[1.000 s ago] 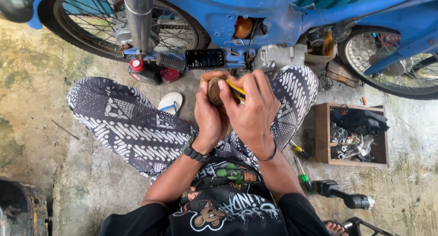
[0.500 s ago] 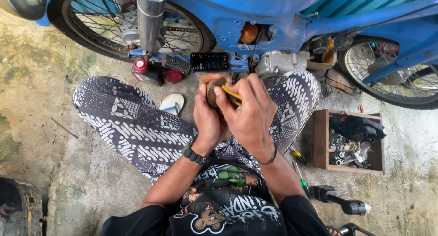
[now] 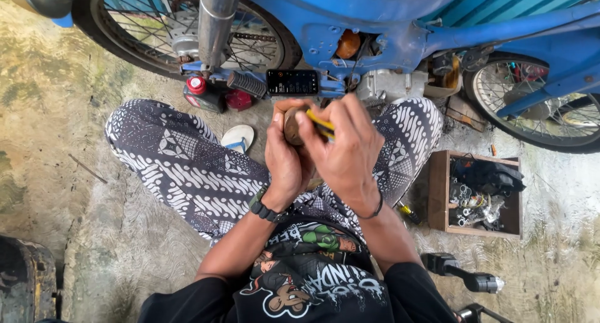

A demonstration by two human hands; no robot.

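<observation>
Between both hands, left hand (image 3: pixel 286 163) cups round part (image 3: pixel 292 124); right hand (image 3: pixel 345 149) overlaps.

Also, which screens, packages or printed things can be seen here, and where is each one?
Phone: flat black rectangle with a lit screen, on the blue motorbike's footrest bar, above the hands.
Red-capped container: dark, on the floor under the rear wheel.
Shirt print: cartoon graphic, white lettering on black.

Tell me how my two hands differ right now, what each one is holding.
The left hand cups a small brown round part, and its wrist wears a dark watch. The right hand pinches a yellow tool against that part, and its wrist wears a thin black band. Both are bare and raised above the lap.
</observation>
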